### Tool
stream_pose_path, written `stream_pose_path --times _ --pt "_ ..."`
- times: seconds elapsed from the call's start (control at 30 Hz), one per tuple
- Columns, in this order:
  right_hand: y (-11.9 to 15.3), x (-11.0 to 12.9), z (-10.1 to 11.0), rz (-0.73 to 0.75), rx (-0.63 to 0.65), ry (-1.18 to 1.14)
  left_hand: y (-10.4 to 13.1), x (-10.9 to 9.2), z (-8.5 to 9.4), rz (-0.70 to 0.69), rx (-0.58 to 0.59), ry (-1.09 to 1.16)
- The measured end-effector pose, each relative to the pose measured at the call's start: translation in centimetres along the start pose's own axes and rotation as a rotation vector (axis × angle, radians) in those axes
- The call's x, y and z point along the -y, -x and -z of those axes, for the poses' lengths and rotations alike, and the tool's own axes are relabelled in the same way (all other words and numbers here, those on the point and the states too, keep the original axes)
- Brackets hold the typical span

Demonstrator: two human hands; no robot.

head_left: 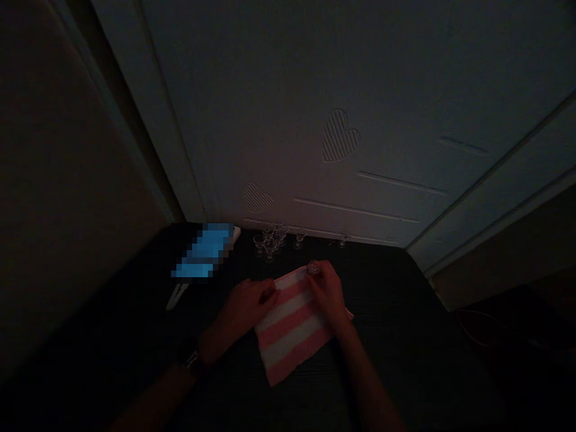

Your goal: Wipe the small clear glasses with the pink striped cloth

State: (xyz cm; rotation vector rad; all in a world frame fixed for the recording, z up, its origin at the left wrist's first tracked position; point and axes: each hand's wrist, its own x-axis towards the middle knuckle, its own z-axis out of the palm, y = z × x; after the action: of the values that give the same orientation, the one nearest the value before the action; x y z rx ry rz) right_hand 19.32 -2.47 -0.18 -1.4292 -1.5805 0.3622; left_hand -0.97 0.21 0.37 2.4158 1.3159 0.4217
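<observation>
R hand (330, 294) has a small clear glass (314, 267) in a narrow pinch, at far edge of the striped cloth (292, 327). L hand (249, 306) is curled at the cloth's L side, left of that grip; can't tell if it's pinching it. Other glasses (270, 245) stand beyond the grip, mostly to L, w/ a lit screen (204, 252) farther L.

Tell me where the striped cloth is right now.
In the head view, the striped cloth lies on the table, just below the picture's middle, with the left hand at its upper left edge and the right hand over its right side.
</observation>
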Motion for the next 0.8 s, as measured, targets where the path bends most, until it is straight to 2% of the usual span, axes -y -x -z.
stream_pose_path --times 0.07,0.13,0.27,0.4,0.6,0.8 --pt "0.1 0.5 -0.8 0.039 0.125 -0.020 0.0 0.1 0.1 0.023 0.038 0.020" --pt "0.1 0.5 -1.0 0.048 0.164 -0.003 0.1 0.2 0.1 0.023 0.069 0.042" --pt "-0.3 -0.5 0.2 -0.024 0.046 0.066 0.2 0.3 -0.2 0.013 0.087 0.043" --pt "-0.4 -0.6 1.2 -0.036 -0.043 -0.005 0.4 0.2 -0.5 0.004 0.050 0.063" --pt "-0.1 0.3 0.6 -0.032 0.054 -0.053 0.1 0.5 -0.9 -0.124 -0.126 0.105" --pt "0.0 -0.2 0.5 -0.069 0.111 -0.104 -0.1 1.1 -1.3 -0.180 -0.104 0.090"
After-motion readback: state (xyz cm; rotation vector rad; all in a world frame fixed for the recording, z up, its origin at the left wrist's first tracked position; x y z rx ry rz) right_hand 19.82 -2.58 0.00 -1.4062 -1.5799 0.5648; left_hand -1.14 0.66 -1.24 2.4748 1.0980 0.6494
